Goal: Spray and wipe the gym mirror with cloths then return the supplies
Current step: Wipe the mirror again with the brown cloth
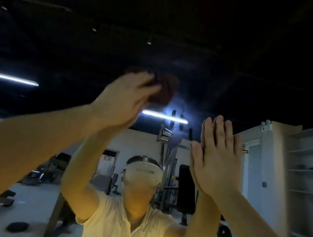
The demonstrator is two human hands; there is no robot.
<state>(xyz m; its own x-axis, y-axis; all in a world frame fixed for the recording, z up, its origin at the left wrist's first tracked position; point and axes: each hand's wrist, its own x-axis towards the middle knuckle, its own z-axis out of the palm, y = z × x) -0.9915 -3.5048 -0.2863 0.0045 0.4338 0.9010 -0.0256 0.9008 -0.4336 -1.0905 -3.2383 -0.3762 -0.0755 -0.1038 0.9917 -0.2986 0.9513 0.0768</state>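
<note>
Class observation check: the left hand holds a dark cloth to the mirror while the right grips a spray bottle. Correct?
No: in the head view the right hand is empty, flat on the mirror. The left hand does hold the dark cloth.

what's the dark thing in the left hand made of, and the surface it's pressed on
The cloth looks like soft, matte, dark reddish fabric, bunched at the left hand; blur hides the weave. The mirror seems glossy glass: it reflects the person, the flat right hand and ceiling lights.
</note>
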